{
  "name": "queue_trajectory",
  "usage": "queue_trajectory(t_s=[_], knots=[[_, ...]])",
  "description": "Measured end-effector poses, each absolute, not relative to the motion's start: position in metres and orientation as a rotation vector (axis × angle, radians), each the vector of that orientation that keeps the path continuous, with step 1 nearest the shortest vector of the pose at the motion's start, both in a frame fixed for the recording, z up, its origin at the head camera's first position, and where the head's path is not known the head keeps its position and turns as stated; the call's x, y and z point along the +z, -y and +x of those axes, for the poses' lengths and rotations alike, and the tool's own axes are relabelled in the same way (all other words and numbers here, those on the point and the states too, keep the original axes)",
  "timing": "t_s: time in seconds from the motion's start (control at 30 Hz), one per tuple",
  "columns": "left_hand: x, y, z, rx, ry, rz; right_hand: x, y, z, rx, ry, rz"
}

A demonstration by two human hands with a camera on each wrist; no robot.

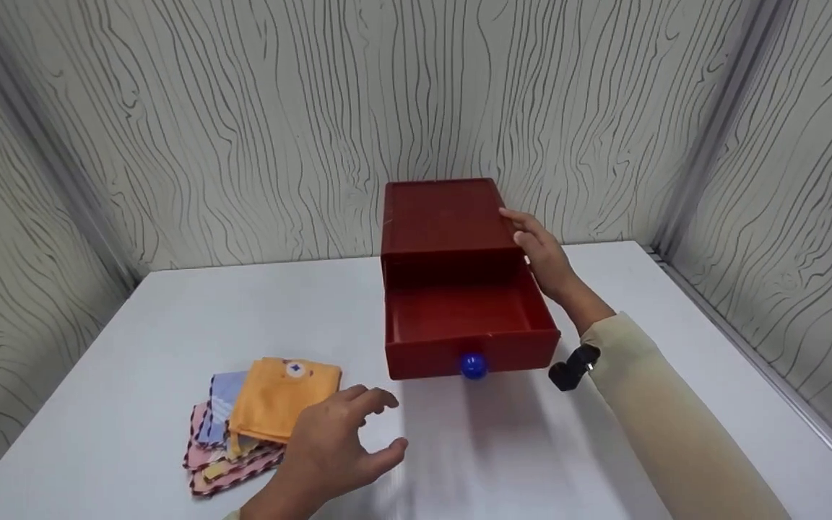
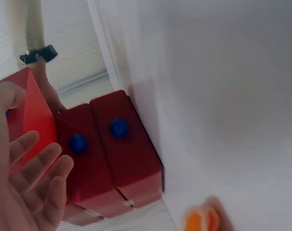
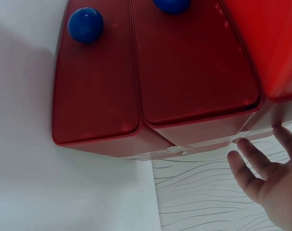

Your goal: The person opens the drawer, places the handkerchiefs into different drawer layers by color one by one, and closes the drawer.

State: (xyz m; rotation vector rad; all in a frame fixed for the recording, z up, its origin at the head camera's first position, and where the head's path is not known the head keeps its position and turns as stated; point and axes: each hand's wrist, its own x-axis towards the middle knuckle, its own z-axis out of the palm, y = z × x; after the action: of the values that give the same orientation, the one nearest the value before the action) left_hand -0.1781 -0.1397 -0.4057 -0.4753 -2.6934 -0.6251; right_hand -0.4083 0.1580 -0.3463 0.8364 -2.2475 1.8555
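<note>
Pink, blue and orange cloths lie loosely piled on the worktop, an orange cloth topmost. Because their edges overlap unevenly, lifting one could drag others along. Just right of them, the left hand has its grip apart, thumb and fingers curved around nothing; whether it brushes the orange cloth cannot be told. A leftward sweep might ruffle the cloths, while a careless reach forward could bump the drawer or its knob. That drawer juts well out of the red cabinet, above two closed lower drawers seen from the left wrist. With its weight hanging forward, pressing on its front could tip the cabinet, and pulling farther could let it drop free. Farthest right, the right hand also has its grip apart, fingers laid along the cabinet's side without wrapping it; so light a touch may not stop a skid if the drawer is pushed.
</note>
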Motion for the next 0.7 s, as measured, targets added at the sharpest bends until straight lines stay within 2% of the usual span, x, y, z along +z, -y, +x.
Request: queue_trajectory(t_s=[0.23,0.47,0.7], knots=[[-0.411,0.165,-0.186,-0.517,2.867,-0.338,-0.345,-0.156,-0.409,1.863,2.255,0.851],[-0.423,0.192,-0.197,-0.165,2.920,-0.370,-0.346,-0.155,-0.408,1.892,2.219,0.863],[-0.429,0.205,-0.207,-0.176,3.067,-0.282,-0.348,-0.158,-0.407,1.910,2.231,0.855]])
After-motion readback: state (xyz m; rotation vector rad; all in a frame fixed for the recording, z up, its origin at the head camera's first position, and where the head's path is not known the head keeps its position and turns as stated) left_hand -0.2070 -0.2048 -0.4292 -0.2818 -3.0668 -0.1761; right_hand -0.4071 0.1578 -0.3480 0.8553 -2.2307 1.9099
